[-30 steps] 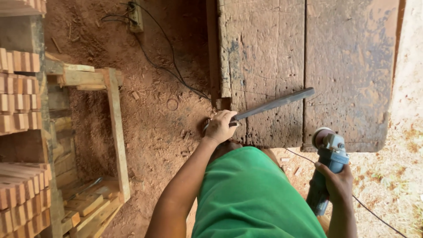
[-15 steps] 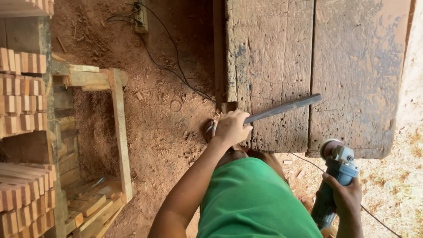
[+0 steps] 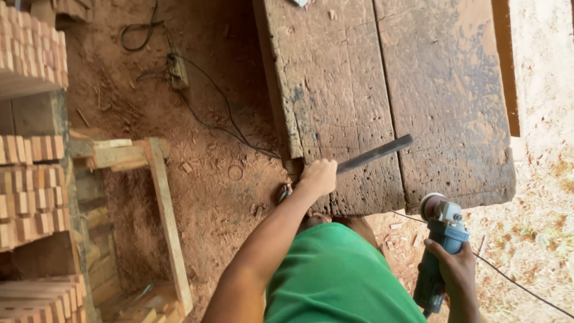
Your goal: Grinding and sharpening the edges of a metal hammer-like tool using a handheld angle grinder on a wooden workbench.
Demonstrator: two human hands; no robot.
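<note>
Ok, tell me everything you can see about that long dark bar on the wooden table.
The bar is long, thin, straight and dark grey, apparently metal. It lies slanted across the worn wooden table, its far end up and to the right. The left hand grips its near end at the table's edge. The right hand does not touch it.

1. One angle grinder (image 3: pixel 439 251), blue-grey, held in the right hand (image 3: pixel 457 269).
2. One dark metal bar (image 3: pixel 373 154), gripped by the left hand (image 3: pixel 318 176).
3. One worn wooden worktop (image 3: pixel 418 90), made of two broad planks.
4. One power strip (image 3: pixel 177 70) on the dirt floor.
5. Four stacks of short wood strips (image 3: pixel 30 197) along the left edge.
6. One bare timber frame (image 3: pixel 161 203) beside them.
</note>
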